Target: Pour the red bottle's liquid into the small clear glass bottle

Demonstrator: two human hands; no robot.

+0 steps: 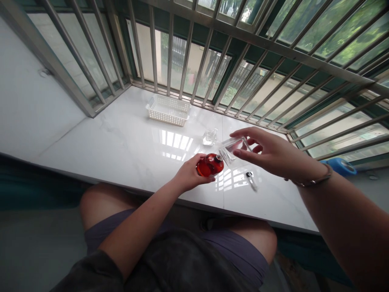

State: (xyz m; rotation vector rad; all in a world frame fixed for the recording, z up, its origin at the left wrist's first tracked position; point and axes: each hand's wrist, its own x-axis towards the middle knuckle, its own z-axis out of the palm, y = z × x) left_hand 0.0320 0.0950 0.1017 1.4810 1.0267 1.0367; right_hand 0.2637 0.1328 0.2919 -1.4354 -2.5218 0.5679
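Note:
My left hand (191,173) is wrapped round a red translucent bottle (209,165) with a dark neck, tilted toward the right. My right hand (258,148) grips a clear, box-shaped container (229,149) between thumb and fingers. One end of that container is close to the bottle's neck; whether they touch I cannot tell. Behind them on the white marbled counter stands a small clear glass-like piece (209,137). A dropper (249,178) with a black top lies on the counter below my right hand.
A white perforated plastic basket (168,111) stands near the window at the back. Metal window bars (206,67) rise along the counter's far side. Beyond my right wrist is a blue round object (338,166). The counter's front edge (170,196) runs above my knees.

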